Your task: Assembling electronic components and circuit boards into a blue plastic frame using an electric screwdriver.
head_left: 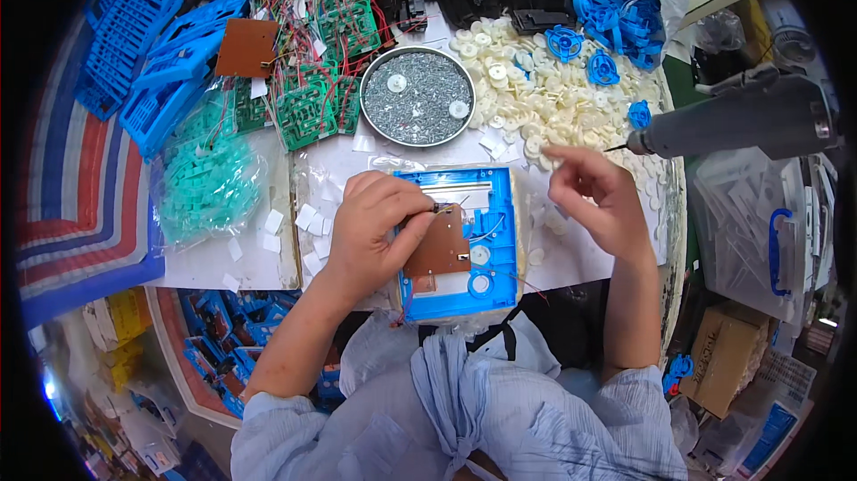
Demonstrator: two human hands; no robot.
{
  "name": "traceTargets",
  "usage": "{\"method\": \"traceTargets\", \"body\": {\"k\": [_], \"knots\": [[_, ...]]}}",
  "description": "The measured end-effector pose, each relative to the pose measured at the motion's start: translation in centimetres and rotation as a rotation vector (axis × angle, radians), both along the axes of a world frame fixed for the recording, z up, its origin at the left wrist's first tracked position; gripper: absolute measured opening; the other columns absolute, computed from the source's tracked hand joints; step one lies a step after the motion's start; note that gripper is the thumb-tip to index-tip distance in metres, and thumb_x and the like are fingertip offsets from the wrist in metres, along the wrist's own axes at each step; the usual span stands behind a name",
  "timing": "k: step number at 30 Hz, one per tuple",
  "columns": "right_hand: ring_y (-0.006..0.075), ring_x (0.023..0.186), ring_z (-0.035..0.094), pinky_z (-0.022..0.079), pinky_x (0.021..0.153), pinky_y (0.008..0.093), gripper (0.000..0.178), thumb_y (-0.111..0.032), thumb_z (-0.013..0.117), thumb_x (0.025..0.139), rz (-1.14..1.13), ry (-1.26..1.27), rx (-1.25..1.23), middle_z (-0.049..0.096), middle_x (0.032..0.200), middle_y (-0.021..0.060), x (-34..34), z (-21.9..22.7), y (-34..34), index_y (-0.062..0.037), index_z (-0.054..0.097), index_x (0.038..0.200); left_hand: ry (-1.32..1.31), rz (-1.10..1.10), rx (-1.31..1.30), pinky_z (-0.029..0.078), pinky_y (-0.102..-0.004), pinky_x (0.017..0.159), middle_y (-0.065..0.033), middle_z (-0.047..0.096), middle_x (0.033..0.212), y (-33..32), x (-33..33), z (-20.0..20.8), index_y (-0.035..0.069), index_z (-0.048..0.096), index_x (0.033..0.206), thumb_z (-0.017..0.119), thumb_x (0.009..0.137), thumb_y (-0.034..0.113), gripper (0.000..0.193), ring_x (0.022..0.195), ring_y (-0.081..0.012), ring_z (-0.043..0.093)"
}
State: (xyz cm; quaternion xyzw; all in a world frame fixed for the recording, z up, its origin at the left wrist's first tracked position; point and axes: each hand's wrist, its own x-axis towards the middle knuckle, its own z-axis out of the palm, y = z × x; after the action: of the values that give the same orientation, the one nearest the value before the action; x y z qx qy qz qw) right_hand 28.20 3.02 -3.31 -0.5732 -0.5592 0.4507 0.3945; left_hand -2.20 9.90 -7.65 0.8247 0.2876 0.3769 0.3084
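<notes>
My left hand (379, 226) is closed at the left side of a brown circuit board (442, 249), thumb and forefinger pinching its upper edge by some thin wires. The board lies in a blue plastic housing (504, 258) in front of me. A white disc (480, 255) and a round opening show in the housing's right half. To the right, my right hand (607, 204) hovers at the near edge of a pile of cream-coloured plastic gears (509, 79). Its forefinger is stretched out, apart from the thumb, and I see nothing between them.
A round metal tray (364, 92) of small screws stands beyond the housing. From the right juts a grey electric screwdriver (741, 119). Green circuit boards (312, 110) with wires, blue plastic frames (170, 61) and a bag of turquoise parts (210, 177) fill the left.
</notes>
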Motion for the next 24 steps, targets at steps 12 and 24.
{"method": "traceTargets", "body": {"k": [12,24], "knots": [[0.0104,0.083,0.063,0.05,0.073,0.0264,0.013,-0.006,0.07,0.093,-0.25,-0.478,0.358,0.073,0.097,0.0052,7.4,-0.4,9.0,0.0007,0.072,0.104,-0.035,0.014,0.015,0.05,-0.0404,0.089,-0.0095,0.071,0.098,-0.4,0.0,-0.1,0.004,0.07,0.096,0.073,0.082,0.002,0.015,0.095,-0.0297,0.065],[0.0174,0.06,0.063,0.049,0.056,0.0295,0.027,-0.005,0.074,0.083,0.049,-0.336,0.403,0.066,0.072,0.0055,-6.0,2.8,-1.8,-0.0029,0.073,0.11,-0.05,-0.005,0.068,0.049,-0.0416,0.086,-0.0072,0.071,0.096,-0.5,-0.1,-0.9,0.006,0.07,0.096,0.076,0.08,0.006,0.017,0.091,-0.0282,0.066]]}}
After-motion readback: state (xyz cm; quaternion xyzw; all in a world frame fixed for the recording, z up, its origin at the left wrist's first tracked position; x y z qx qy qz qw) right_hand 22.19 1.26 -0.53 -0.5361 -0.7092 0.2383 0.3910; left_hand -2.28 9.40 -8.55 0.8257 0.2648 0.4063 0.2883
